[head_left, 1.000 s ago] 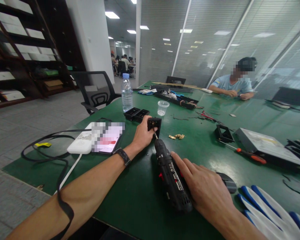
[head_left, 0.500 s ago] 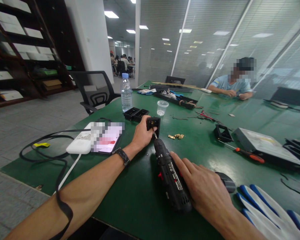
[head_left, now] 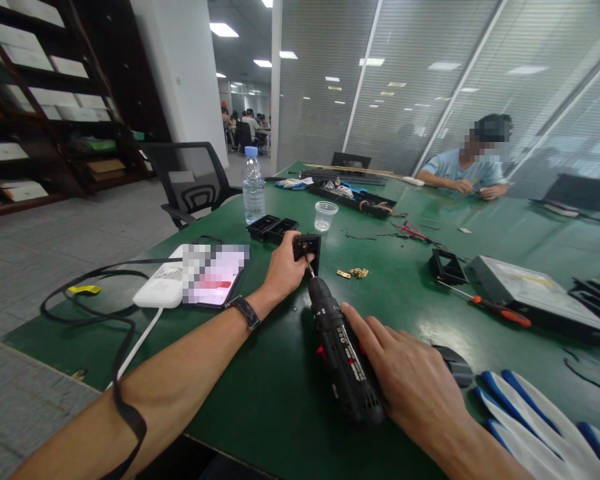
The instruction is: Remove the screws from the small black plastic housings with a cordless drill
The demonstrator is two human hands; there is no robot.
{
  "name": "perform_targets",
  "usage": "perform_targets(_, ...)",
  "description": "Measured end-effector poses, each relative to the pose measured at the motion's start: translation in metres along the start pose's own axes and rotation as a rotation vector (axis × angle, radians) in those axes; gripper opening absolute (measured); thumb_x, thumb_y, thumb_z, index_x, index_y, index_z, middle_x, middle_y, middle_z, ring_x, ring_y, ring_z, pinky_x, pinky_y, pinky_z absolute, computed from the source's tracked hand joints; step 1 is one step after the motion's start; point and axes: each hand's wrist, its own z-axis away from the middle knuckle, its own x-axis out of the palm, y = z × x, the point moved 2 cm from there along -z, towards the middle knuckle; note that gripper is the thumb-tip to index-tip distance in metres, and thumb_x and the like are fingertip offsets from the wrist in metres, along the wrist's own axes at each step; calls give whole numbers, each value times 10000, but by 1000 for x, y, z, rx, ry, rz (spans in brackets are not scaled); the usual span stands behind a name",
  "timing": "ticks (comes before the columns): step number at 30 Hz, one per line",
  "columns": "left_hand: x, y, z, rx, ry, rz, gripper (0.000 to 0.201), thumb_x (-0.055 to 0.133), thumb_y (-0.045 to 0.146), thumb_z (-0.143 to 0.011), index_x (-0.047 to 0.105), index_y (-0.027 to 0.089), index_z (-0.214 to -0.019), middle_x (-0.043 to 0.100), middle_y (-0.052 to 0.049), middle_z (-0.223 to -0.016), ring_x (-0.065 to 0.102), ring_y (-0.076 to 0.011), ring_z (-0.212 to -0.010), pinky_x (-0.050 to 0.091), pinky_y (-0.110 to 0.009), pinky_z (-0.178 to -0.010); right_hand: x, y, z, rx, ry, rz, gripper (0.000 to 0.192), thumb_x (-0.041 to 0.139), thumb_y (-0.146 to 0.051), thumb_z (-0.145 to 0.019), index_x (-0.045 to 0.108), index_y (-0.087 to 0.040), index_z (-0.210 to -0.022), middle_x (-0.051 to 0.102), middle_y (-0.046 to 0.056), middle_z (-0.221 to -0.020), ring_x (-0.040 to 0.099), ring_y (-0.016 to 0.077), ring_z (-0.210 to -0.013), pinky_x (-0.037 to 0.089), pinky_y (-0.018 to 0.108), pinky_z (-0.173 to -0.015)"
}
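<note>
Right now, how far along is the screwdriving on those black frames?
Done: can't confirm; two black frames sit apart near the water bottle. In hand: left hand steadies a black frame while the right hand holds the cordless driver, bit on it. Left: another frame and loose brass parts lie untouched on the green table.

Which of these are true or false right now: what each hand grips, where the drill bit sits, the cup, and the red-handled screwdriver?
1. The left hand holds a small black part. True.
2. The right hand grips a hammer. False: it grips a black drill.
3. The drill's bit meets the black part. True.
4. The clear cup lies tipped over. False: it stands upright.
5. The screwdriver is in a hand. False: it lies on the green table.
</note>
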Motion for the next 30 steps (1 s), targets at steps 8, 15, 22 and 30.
perform_targets(8, 0, 0, 0, 9, -3, -2, 359, 658, 218, -790, 499, 225, -1112, 667, -25, -1001, 644, -187, -923, 483, -325, -845, -1, -1, 1, 10, -27, 11, 887, 561, -53, -713, 220, -169, -1523, 670, 52, -1050, 662, 228, -753, 523, 370, -610)
perform_targets(15, -1, 2, 0, -2, -9, -4, 356, 666, 218, -788, 505, 223, -1106, 674, -29, -1020, 648, -184, -927, 484, -324, -859, -2, -1, 0, 20, -29, 2, 898, 577, -55, -719, 209, -172, -1530, 668, 54, -1070, 660, 218, -761, 517, 358, -619)
perform_targets(22, 0, 1, 0, 14, 0, -20, 359, 663, 205, -786, 504, 222, -1107, 673, -29, -1016, 644, -189, -944, 481, -323, -853, -1, -1, 0, 14, -51, -5, 841, 533, -49, -744, 238, -183, -1520, 666, 47, -1047, 665, 228, -757, 526, 376, -624)
perform_targets(30, -1, 2, 2, 10, 2, -22, 354, 663, 210, -788, 507, 224, -1105, 674, -30, -1016, 644, -189, -930, 480, -325, -849, -2, -2, -1, 7, -19, 10, 894, 555, -38, -707, 220, -165, -1526, 669, 58, -1062, 660, 221, -752, 519, 360, -606)
